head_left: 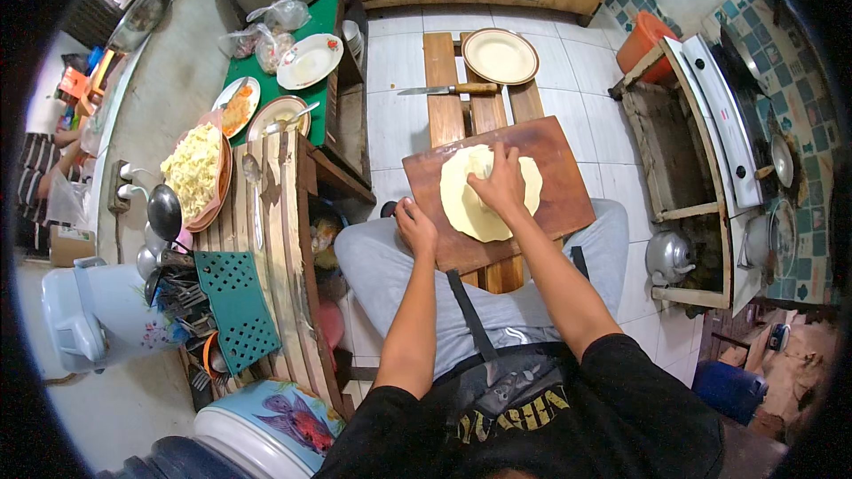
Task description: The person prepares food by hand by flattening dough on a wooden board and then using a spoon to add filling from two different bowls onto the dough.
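Note:
A flat, roughly round sheet of pale dough (466, 213) lies on a brown wooden board (566, 193) in front of me. My right hand (500, 181) grips a clear drinking glass (480, 159), standing on the dough left of its centre. The fingers hide part of the glass. Against the board's left edge rests my left hand (417, 226), thumb and fingers partly curled; whether it grips the edge is not plain. Under the board runs a slatted wooden bench (444, 113). Beyond the board, a knife with a wooden handle (474, 88) lies across the slats, beside a brown-rimmed plate (500, 55).
At left, a slatted table (279, 226) holds a pink basket of shredded pale food (193, 176), a spoon (253, 179) and a green utensil rack (236, 306). Plates (309, 61) stand on a green tabletop (313, 20). A gas stove (722, 120) and a kettle (669, 257) are at right.

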A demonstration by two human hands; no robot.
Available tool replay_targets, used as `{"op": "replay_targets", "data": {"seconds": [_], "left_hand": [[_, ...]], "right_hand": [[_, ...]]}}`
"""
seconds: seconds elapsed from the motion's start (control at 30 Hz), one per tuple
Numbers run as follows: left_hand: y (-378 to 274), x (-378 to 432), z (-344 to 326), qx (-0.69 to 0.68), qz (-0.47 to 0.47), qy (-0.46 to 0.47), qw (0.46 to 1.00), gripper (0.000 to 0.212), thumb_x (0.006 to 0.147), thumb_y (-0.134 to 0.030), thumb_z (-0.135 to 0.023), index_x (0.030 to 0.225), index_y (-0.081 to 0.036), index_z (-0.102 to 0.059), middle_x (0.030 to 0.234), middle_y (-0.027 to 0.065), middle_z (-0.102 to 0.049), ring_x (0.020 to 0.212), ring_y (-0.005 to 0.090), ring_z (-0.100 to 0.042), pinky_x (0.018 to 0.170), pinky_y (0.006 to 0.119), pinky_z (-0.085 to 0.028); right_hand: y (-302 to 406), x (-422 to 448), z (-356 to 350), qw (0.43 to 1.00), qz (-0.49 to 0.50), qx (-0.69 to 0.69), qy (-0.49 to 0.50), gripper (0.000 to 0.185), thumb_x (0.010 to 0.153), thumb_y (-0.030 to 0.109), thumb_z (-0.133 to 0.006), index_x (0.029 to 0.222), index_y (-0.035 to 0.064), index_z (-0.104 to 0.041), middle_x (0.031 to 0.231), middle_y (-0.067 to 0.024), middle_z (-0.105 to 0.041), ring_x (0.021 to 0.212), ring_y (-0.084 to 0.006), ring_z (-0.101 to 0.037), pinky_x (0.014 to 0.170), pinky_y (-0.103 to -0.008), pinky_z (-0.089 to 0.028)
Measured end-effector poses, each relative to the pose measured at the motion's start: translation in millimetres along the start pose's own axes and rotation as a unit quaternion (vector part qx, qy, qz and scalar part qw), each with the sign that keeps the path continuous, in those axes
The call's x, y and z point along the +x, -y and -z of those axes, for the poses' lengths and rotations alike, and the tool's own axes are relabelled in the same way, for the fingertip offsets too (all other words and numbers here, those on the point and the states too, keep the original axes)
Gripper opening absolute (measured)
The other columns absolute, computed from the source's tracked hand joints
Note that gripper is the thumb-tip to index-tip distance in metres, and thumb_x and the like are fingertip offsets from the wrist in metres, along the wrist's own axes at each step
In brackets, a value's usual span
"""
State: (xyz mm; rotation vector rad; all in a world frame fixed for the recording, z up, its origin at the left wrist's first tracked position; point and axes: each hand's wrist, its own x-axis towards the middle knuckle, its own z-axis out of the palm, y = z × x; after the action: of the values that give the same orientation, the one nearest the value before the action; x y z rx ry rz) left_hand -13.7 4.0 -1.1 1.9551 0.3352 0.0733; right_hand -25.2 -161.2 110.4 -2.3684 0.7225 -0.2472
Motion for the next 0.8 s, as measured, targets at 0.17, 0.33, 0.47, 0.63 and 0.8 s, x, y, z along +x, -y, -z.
{"op": "replay_targets", "data": {"seconds": [0.17,0.33,0.47,0.63,0.8], "left_hand": [[4,1,-4,0.002,0.013,0.012,1.0,0.047,0.104,-0.037,-0.038,0.124,0.003,-0.055,0.122,0.0273,-0.059,0.114,0.0438,-0.054,0.099,0.045,-0.041],[21,6,-1,-0.018,0.016,-0.003,1.0,0.043,0.103,-0.033,-0.043,0.126,0.002,-0.055,0.124,0.023,-0.059,0.114,0.0406,-0.054,0.1,0.044,-0.041],[20,-3,-6,-0.031,-0.115,-0.017,0.993,0.034,0.095,-0.023,-0.058,0.12,0.001,-0.058,0.118,0.0223,-0.063,0.109,0.0392,-0.059,0.095,0.044,-0.045],[29,-3,-8,-0.059,-0.11,0.045,0.991,0.032,0.088,-0.015,-0.066,0.115,-0.001,-0.057,0.115,0.0135,-0.063,0.108,0.0302,-0.058,0.094,0.043,-0.044],[16,-2,1,0.03,-0.228,-0.027,0.973,0.037,0.092,-0.022,-0.062,0.121,0.0,-0.055,0.124,0.0175,-0.059,0.118,0.0331,-0.054,0.101,0.046,-0.039]], "right_hand": [[-4,8,-36,0.987,0.058,-0.115,-0.095,0.067,0.084,0.038,-0.064,0.14,0.0056,-0.044,0.153,-0.0237,-0.032,0.144,-0.0395,-0.028,0.113,-0.06,-0.024],[50,-18,-65,0.977,0.104,-0.187,-0.012,0.063,0.087,0.03,-0.056,0.144,0.0054,-0.045,0.16,-0.0205,-0.021,0.148,-0.0402,-0.017,0.115,-0.0658,-0.015],[76,-28,-92,0.969,0.135,-0.203,-0.028,0.069,0.077,0.031,-0.063,0.14,0.005,-0.05,0.16,-0.0192,-0.022,0.151,-0.0383,-0.007,0.11,-0.0758,0.0],[106,-29,-98,0.993,0.078,-0.085,-0.03,0.067,0.076,0.026,-0.062,0.138,0.004,-0.049,0.158,-0.0202,-0.026,0.151,-0.0364,-0.012,0.11,-0.0739,-0.001],[87,-32,-75,0.993,0.07,0.064,-0.07,0.065,0.078,0.021,-0.064,0.138,0.0029,-0.047,0.155,-0.0234,-0.029,0.145,-0.0402,-0.024,0.114,-0.0605,-0.018]]}}
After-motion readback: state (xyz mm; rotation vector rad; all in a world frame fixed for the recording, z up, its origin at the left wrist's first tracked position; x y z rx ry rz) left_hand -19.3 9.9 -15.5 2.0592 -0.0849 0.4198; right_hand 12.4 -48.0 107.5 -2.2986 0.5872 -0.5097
